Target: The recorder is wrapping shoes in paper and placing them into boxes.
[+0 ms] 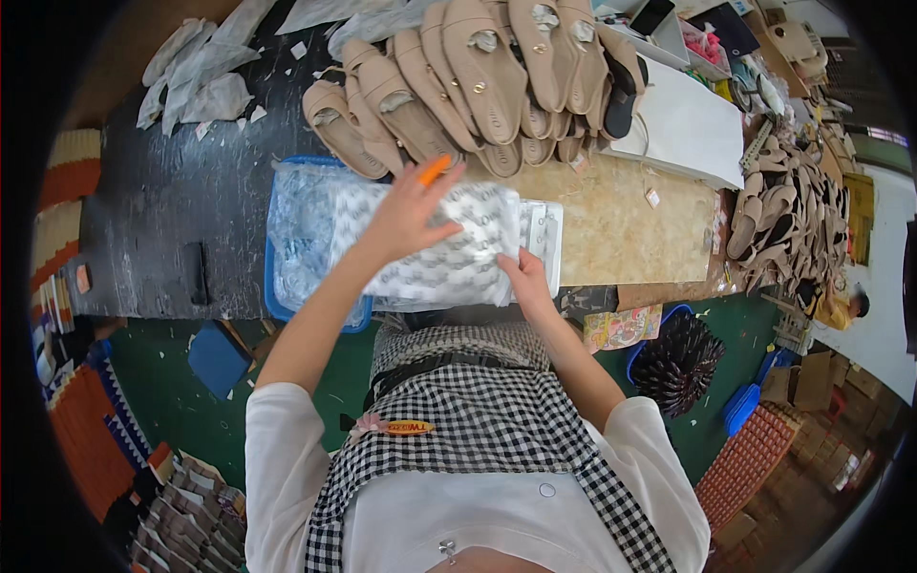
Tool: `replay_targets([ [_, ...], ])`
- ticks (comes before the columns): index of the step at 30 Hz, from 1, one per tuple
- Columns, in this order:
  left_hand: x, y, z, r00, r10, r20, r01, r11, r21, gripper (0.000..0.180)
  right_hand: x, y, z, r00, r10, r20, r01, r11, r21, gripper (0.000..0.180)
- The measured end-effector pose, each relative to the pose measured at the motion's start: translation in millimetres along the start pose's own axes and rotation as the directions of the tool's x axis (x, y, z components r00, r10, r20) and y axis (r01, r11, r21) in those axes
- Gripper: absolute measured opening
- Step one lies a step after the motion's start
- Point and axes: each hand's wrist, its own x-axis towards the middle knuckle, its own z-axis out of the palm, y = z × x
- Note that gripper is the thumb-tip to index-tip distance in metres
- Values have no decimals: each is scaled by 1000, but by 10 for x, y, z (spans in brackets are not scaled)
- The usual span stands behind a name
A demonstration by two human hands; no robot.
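White tissue paper with a grey repeated print lies in front of me, over the right part of a blue tray. My left hand is over its upper part, thumb and fingers apart. Something orange, like a finger cover, is at one of that hand's fingertips. At the paper's right edge, my right hand pinches it between thumb and fingers. Crumpled clear plastic fills the tray's left side. Just right of the paper shows a white stack or box, mostly covered.
Beige slide sandals are piled beyond the paper, beside a white box. More beige shoes are heaped at the far right. A blue stool and a basket of dark pieces stand below the table edge.
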Motion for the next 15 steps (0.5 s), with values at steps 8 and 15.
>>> replay_targets([
  [8, 198, -169, 1527, 966, -97, 242, 69, 990, 120, 93, 397, 976, -1173, 915, -302, -269, 88, 798, -596, 33],
  [15, 489, -139, 1315, 845, -376, 380, 273, 914, 299, 91, 236, 334, -1261, 795, -594, -121, 167, 406, -899, 70],
])
